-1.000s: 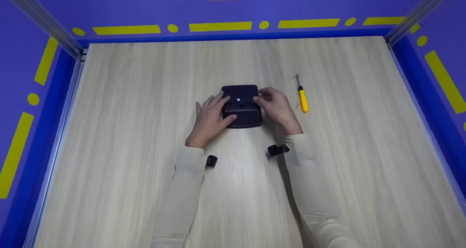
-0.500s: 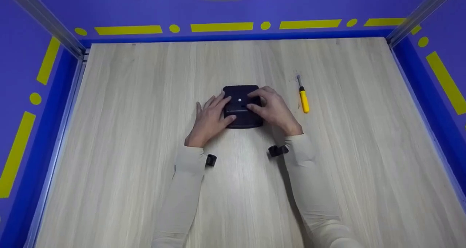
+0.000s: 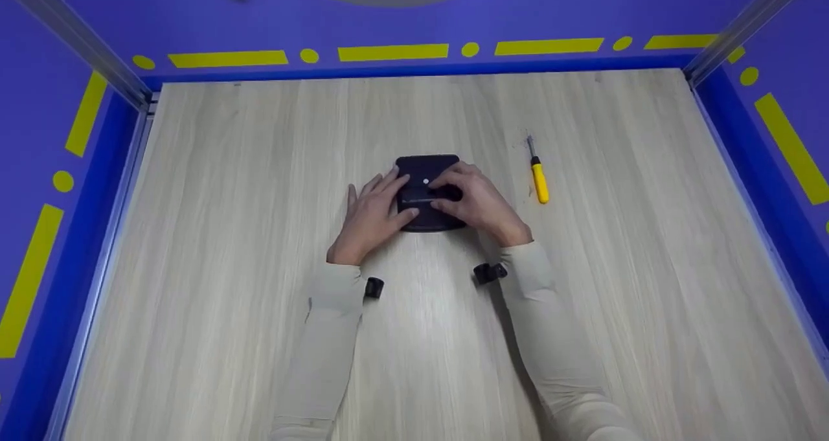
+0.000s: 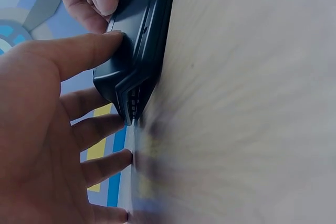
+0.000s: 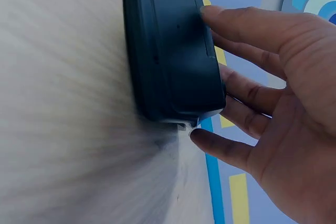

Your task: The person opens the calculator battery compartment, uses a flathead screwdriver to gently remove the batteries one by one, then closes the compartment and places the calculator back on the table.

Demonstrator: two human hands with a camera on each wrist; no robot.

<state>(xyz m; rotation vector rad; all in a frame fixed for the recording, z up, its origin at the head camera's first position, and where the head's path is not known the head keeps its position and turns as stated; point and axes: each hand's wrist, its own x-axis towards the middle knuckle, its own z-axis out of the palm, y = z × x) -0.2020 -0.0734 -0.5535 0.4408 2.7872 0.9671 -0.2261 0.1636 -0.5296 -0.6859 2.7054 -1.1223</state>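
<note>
My left hand (image 3: pixel 370 217) is spread wide, thumb laid over the near part of a black case (image 3: pixel 420 192) and the nearest fingers along its left edge; the outer fingers reach down to the surface (image 3: pixel 259 201), off the case. It steadies rather than grips. My right hand (image 3: pixel 482 201) arches over the case's right side, forefinger and thumb loosely bent and apart from each other; I see nothing between them, though the spot under the fingertips is partly hidden.

The case lies flat on the surface, straight in front of me, between both hands. It looks like hard moulded plastic, so I judge it stiff and fairly light, likely to slide on the smooth wood if pushed from one side only. Its gloss may make it a little slippery. The side walls seem the best hold, one hand on each; the step across the top gives a thumb something to bear on. At one corner the left wrist view shows a row of small slots (image 4: pixel 134 103), which I would not press hard. A white dot (image 3: pixel 425 181) sits on the far part of the top, just beside my right forefinger.

Farther right, well apart from the case, lies a yellow-handled screwdriver (image 3: pixel 539 177), tip pointing away from me. It blocks neither hand; my own fingers are the main thing covering the case.
</note>
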